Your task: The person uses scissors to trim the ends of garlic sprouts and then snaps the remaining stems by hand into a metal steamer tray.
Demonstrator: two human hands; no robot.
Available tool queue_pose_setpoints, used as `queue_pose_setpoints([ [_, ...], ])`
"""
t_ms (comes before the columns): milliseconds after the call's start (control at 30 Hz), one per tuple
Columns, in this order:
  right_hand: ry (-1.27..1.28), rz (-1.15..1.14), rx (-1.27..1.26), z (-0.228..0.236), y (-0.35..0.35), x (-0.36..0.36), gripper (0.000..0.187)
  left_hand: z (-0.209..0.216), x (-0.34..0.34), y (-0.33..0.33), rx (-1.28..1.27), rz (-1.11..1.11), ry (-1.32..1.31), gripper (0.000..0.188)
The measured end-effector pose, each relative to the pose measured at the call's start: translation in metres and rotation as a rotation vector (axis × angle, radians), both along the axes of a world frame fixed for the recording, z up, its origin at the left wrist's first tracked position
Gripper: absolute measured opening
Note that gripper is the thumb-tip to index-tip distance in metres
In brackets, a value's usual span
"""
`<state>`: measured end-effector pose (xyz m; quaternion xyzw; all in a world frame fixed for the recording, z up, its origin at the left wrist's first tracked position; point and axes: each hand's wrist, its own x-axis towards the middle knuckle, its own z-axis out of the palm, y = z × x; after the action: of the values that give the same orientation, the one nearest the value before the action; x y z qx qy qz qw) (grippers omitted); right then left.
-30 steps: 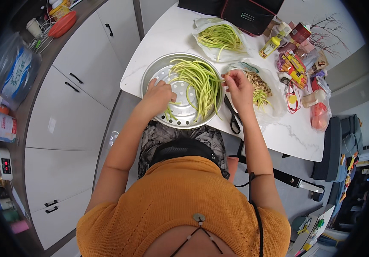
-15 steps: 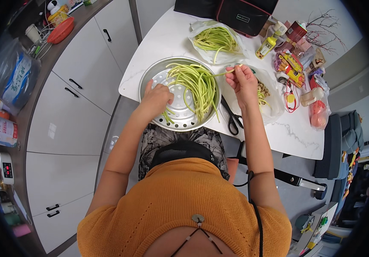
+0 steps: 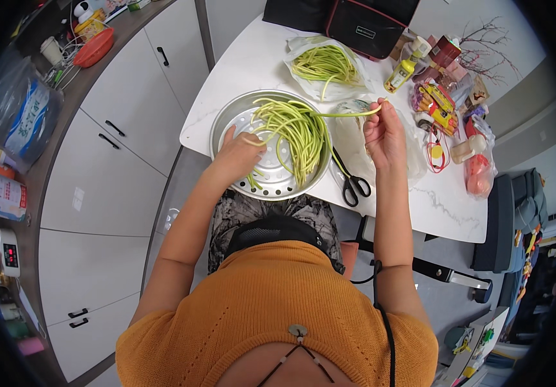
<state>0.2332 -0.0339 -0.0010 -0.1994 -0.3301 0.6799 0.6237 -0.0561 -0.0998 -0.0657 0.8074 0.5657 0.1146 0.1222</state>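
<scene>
A round metal steamer pan [image 3: 218,129] with a perforated bottom stands at the table's near edge. A bunch of long green garlic scapes [image 3: 300,138] is heaped in its right half. My right hand [image 3: 386,138], right of the pan, pinches the end of one garlic scape [image 3: 349,115], which stretches back to the bunch. My left hand [image 3: 239,155] is inside the pan on its left side, fingers curled in beside the bunch; what they hold is hidden. Short scape pieces [image 3: 254,179] show just below that hand.
Black scissors [image 3: 354,187] lie right of the pan. A clear plastic bag [image 3: 413,151] sits behind my right hand. Farther back is a bag of more scapes [image 3: 329,64], with a yellow bottle [image 3: 402,72] and a black case [image 3: 365,29]. Packets [image 3: 436,106] crowd the table's right side.
My right hand has moved right with the garlic scape end, drawing more of its length out from the bunch. The left hand has shifted slightly right within the pan.
</scene>
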Motion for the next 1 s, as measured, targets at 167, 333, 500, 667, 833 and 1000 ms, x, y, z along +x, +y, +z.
queue_pose_setpoints([
  [167, 0.024, 0.060, 0.038, 0.004, -0.009, 0.003, 0.014, 0.009, 0.007, -0.006, 0.060, -0.047, -0.083, 0.015],
  [333, -0.075, 0.038, 0.025, -0.001, -0.027, -0.001, 0.014, 0.015, 0.012, -0.010, 0.080, -0.178, -0.223, 0.017],
  [500, -0.164, 0.081, 0.037, -0.005, -0.039, -0.007, 0.013, 0.030, 0.030, -0.013, -0.047, -0.144, -0.730, 0.019],
  [667, -0.316, 0.077, 0.107, -0.001, -0.054, -0.018, 0.014, 0.035, 0.044, -0.018, -0.425, -0.040, -1.394, 0.030],
  [833, -0.448, 0.049, 0.155, 0.000, -0.060, -0.021, 0.014, 0.035, 0.040, -0.017, -0.526, -0.027, -1.723, 0.024],
  [1000, -0.546, -0.095, 0.205, -0.004, -0.061, -0.020, 0.019, 0.036, 0.040, -0.020, -0.415, 0.031, -1.710, 0.018],
])
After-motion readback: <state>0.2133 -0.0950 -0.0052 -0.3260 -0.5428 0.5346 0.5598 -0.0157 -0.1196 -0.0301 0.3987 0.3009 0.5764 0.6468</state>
